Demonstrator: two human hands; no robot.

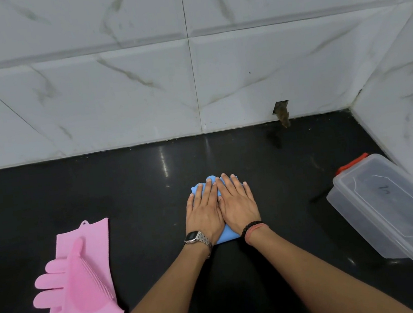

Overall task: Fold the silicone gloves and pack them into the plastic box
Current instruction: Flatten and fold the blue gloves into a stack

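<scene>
A folded blue silicone glove (227,235) lies on the black counter at the centre, mostly hidden under my hands. My left hand (203,210) and my right hand (237,202) lie flat on it side by side, fingers stretched out, palms pressing down. Only the glove's far fingertips and near edge show. Pink silicone gloves (81,288) lie unfolded at the near left, bristled side up. The clear plastic box (386,208) with red latches stands at the right with its lid on.
The black counter (127,197) ends at a white marble-tiled wall at the back and another on the right, close behind the box. A small broken hole (282,112) shows in the wall's base.
</scene>
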